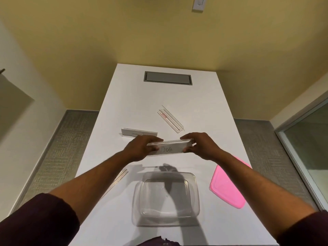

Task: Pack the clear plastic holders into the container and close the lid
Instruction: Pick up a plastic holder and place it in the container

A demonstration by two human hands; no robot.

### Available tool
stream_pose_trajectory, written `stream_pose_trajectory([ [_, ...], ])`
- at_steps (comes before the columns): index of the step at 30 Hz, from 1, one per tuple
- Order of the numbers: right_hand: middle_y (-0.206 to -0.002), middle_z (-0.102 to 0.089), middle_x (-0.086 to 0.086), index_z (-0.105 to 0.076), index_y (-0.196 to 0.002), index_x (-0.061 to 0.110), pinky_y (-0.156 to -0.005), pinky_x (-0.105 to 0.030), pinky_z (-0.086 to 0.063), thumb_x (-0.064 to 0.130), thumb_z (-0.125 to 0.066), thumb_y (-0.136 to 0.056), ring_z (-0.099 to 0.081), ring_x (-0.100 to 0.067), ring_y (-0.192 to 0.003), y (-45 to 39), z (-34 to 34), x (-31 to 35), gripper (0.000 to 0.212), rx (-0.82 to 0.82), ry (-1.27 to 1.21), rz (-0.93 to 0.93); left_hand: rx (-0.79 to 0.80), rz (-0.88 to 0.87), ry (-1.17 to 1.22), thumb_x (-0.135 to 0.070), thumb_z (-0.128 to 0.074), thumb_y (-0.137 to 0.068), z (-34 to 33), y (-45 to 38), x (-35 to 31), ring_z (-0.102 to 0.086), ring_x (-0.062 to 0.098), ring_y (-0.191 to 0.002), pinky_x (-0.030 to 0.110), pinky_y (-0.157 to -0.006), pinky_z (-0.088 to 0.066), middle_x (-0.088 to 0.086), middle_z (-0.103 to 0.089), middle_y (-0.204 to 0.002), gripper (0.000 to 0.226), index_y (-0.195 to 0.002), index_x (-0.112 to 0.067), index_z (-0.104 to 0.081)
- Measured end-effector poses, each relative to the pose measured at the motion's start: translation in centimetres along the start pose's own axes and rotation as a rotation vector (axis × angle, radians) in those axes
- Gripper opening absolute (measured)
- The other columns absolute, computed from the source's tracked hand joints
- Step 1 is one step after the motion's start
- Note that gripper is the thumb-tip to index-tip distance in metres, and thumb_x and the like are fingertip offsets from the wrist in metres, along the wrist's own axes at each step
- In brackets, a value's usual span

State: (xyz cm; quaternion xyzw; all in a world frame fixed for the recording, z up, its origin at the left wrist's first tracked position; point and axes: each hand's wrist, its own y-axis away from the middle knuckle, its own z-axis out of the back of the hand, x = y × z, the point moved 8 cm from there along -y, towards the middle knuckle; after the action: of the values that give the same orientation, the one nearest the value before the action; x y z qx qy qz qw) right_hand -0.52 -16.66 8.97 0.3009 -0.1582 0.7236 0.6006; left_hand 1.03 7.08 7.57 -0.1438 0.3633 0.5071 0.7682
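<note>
A clear plastic holder (170,148) with a card reading "DOG" hangs in the air above the table, gripped at its left end by my left hand (142,148) and at its right end by my right hand (200,145). Below it, nearer to me, stands the clear container (137,206), open and with nothing inside. Its pink lid (228,189) lies flat to the right. Another holder with a card (139,133) lies just beyond my left hand. A third holder (171,119) lies diagonally further back. A fourth (118,180) lies partly under my left forearm.
The white table (204,96) has a grey recessed hatch (167,78) at its far end. Yellow walls rise behind it. Grey carpet lies on both sides, and a glass panel (308,142) stands at the right.
</note>
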Motion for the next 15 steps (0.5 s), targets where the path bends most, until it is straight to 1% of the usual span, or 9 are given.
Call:
stream_pose_trajectory([
  [2, -0.107, -0.074, 0.010, -0.073, -0.118, 0.023, -0.082, -0.031, -0.057, 0.025, -0.089, -0.076, -0.070, -0.013, -0.089, 0.5, -0.4, -0.3, 0.046, 0.023, -0.016, -0.011, -0.028, -0.008, 0.043, -0.036, -0.076, -0.082, 0.2, 0.8, 0.3, -0.065, 0.008, -0.102, 0.036, -0.091, -0.053, -0.010, -0.072, -0.112, 0.033, -0.115, -0.030, -0.071],
  [3, -0.107, -0.074, 0.010, -0.073, -0.118, 0.024, -0.081, -0.030, -0.057, 0.026, -0.089, -0.076, -0.070, -0.013, -0.089, 0.9, -0.6, -0.5, 0.045, 0.031, -0.028, -0.020, -0.045, -0.007, 0.079, -0.032, -0.079, -0.081, 0.3, 1.2, 0.4, -0.066, 0.006, -0.099, 0.034, -0.090, -0.054, -0.009, -0.073, -0.107, 0.031, -0.111, -0.027, -0.072],
  [5, -0.109, -0.073, 0.010, -0.072, -0.118, 0.025, -0.080, -0.029, -0.058, 0.029, -0.088, -0.077, -0.070, -0.012, -0.088, 1.8, -1.1, -1.2, 0.044, 0.049, -0.062, -0.043, -0.060, 0.014, 0.167, -0.022, -0.080, -0.080, 0.4, 2.3, 1.1, -0.067, 0.000, -0.093, 0.028, -0.087, -0.055, -0.014, -0.073, -0.101, 0.026, -0.104, -0.027, -0.074],
  [7, -0.110, -0.073, 0.013, -0.072, -0.116, 0.031, -0.080, -0.027, -0.058, 0.034, -0.087, -0.076, -0.070, -0.009, -0.086, 3.1, -1.7, -1.9, 0.043, 0.069, -0.096, -0.061, -0.058, 0.041, 0.255, -0.015, -0.081, -0.078, 0.2, 3.4, 1.9, -0.069, 0.002, -0.090, 0.026, -0.085, -0.056, -0.013, -0.075, -0.097, 0.024, -0.099, -0.025, -0.076],
  [9, -0.110, -0.072, 0.018, -0.071, -0.115, 0.036, -0.080, -0.023, -0.056, 0.041, -0.086, -0.076, -0.069, -0.003, -0.087, 4.5, -2.6, -2.3, 0.042, 0.089, -0.095, -0.068, -0.048, 0.052, 0.301, -0.013, -0.081, -0.078, -0.3, 4.4, 2.3, -0.071, 0.005, -0.088, 0.026, -0.083, -0.058, -0.011, -0.077, -0.095, 0.023, -0.098, -0.021, -0.078],
  [11, -0.109, -0.070, 0.026, -0.069, -0.117, 0.037, -0.082, -0.021, -0.052, 0.048, -0.083, -0.077, -0.066, 0.004, -0.094, 5.8, -3.7, -2.4, 0.043, 0.097, -0.037, -0.043, -0.034, 0.060, 0.296, -0.014, -0.081, -0.077, -1.2, 5.4, 2.6, -0.071, 0.004, -0.088, 0.024, -0.082, -0.057, -0.011, -0.077, -0.094, 0.023, -0.099, -0.020, -0.078],
  [12, -0.109, -0.069, 0.028, -0.069, -0.118, 0.037, -0.083, -0.021, -0.050, 0.052, -0.081, -0.078, -0.064, 0.005, -0.098, 6.5, -4.4, -2.5, 0.045, 0.104, -0.005, -0.028, -0.023, 0.063, 0.271, -0.015, -0.081, -0.077, -1.8, 5.8, 2.8, -0.071, 0.002, -0.087, 0.022, -0.081, -0.056, -0.012, -0.076, -0.094, 0.023, -0.100, -0.021, -0.078],
  [13, -0.112, -0.069, 0.028, -0.067, -0.120, 0.037, -0.083, -0.022, -0.048, 0.056, -0.078, -0.078, -0.062, 0.003, -0.101, 7.1, -5.1, -2.7, 0.048, 0.115, 0.029, -0.023, -0.011, 0.065, 0.229, -0.018, -0.082, -0.077, -2.5, 6.3, 3.0, -0.069, 0.000, -0.086, 0.020, -0.080, -0.055, -0.014, -0.076, -0.094, 0.023, -0.100, -0.021, -0.078],
  [15, -0.117, -0.070, 0.021, -0.065, -0.124, 0.039, -0.082, -0.026, -0.045, 0.062, -0.074, -0.078, -0.060, -0.005, -0.102, 8.4, -6.7, -3.5, 0.052, 0.150, 0.101, -0.032, 0.016, 0.058, 0.135, -0.025, -0.083, -0.075, -4.2, 7.2, 3.4, -0.066, -0.007, -0.082, 0.012, -0.076, -0.051, -0.016, -0.073, -0.092, 0.025, -0.100, -0.022, -0.078],
])
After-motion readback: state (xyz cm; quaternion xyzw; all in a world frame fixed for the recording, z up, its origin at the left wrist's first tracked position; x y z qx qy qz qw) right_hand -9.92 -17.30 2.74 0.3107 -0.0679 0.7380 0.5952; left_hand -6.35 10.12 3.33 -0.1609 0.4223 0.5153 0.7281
